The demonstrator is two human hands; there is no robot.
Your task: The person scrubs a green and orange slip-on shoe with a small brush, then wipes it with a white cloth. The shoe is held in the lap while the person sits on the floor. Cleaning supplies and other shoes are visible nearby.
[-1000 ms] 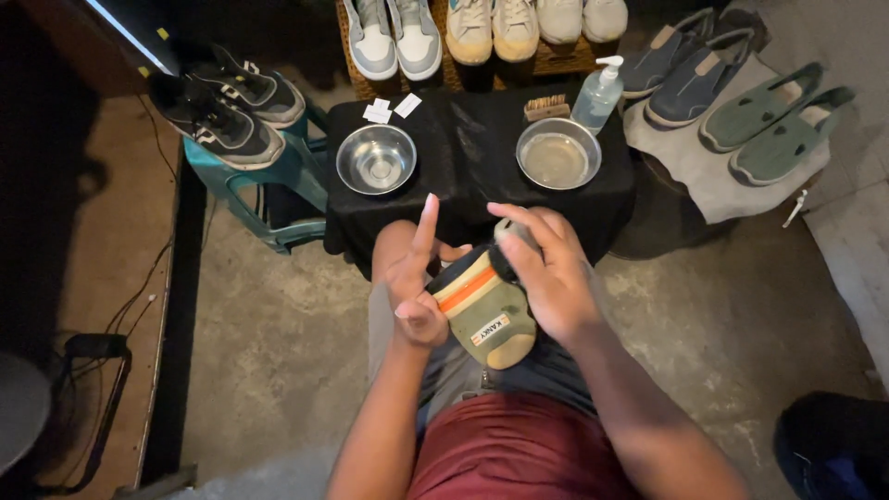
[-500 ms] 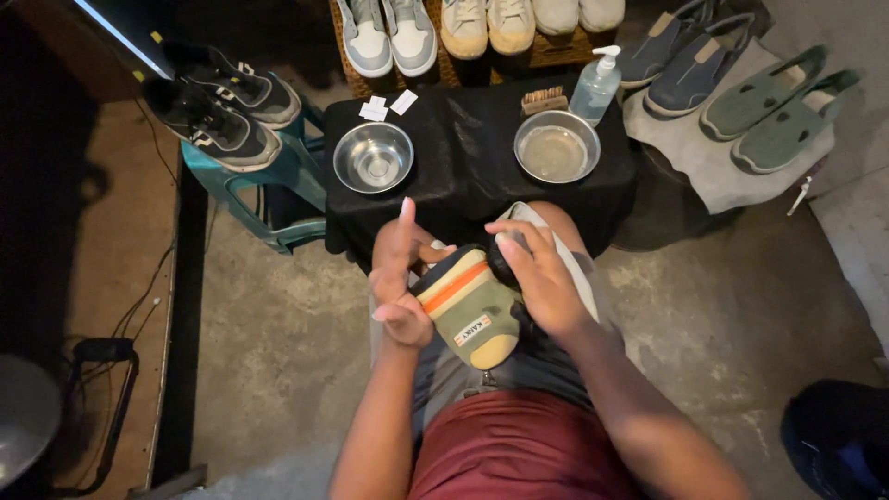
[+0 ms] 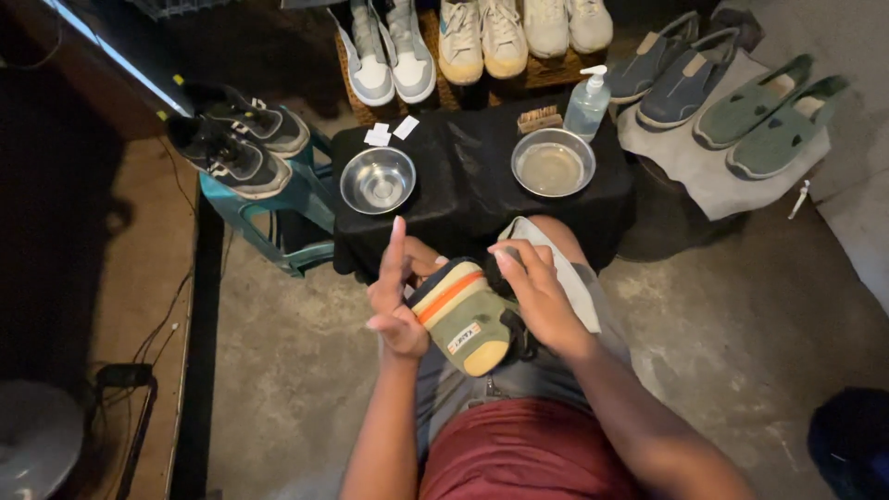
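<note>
L hand [image 3: 396,306]: at 9 o'clock of the shoe, curled onto its side, index finger stuck straight up toward 12; loose hold, not a full wrap.
R hand [image 3: 537,296]: at 3 o'clock of the shoe, fingers bent over its top edge, closed on it.
Shoe [image 3: 463,315]: olive/tan w/ orange stripe, heel end toward the camera, over the lap, between both hands.
Cloth [image 3: 565,278]: pale, on the R thigh, mostly under the R hand.
Table [image 3: 463,190]: black-draped, at 12 of the hands; two steel bowls [image 3: 378,181], pump bottle [image 3: 588,104], small brush [image 3: 539,118].
Hidden: shoe's toe end behind the R hand; dark item under the shoe, can't tell what; thumbs not seen.
</note>
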